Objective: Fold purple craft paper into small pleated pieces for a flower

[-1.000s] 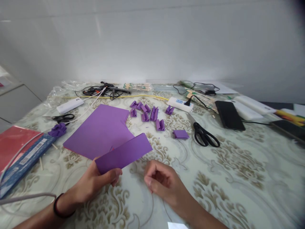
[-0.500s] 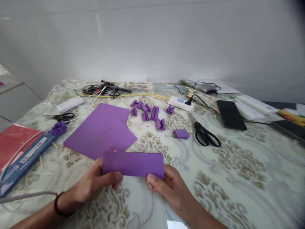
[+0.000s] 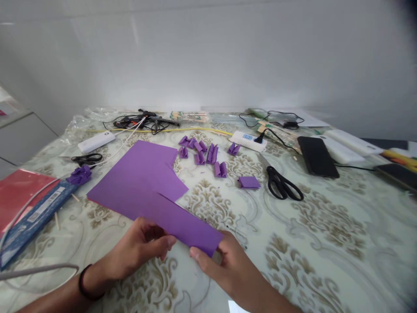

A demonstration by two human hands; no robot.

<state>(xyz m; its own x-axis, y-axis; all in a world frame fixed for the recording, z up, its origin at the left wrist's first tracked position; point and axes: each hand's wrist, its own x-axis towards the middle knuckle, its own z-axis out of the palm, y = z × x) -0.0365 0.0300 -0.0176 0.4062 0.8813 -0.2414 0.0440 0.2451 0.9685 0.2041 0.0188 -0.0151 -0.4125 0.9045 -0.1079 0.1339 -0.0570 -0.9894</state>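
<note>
A folded strip of purple paper (image 3: 184, 219) slants over the table, its far left end overlapping flat purple sheets (image 3: 130, 174). My right hand (image 3: 228, 263) pinches its near right end, thumb on top and fingers behind. At the strip's lower edge is my left hand (image 3: 140, 248), loosely curled, with the thumb tip over the edge and some fingers hidden behind the paper. Several small folded purple paper pieces (image 3: 212, 154) lie beyond the strip. A flat folded piece (image 3: 249, 182) sits closer, beside black-handled scissors (image 3: 282, 184).
At left are smaller scissors (image 3: 86, 159), crumpled purple paper (image 3: 79, 174), a blue package (image 3: 37, 215) and a red packet (image 3: 24, 193). Tangled black cables (image 3: 146, 121) and a white power strip (image 3: 248, 141) lie farther back. A black phone (image 3: 317, 156) rests at right.
The paper strip has swung from level to slanted, its left end going up and away and its right end down. My right hand has shifted slightly down and left with it.
</note>
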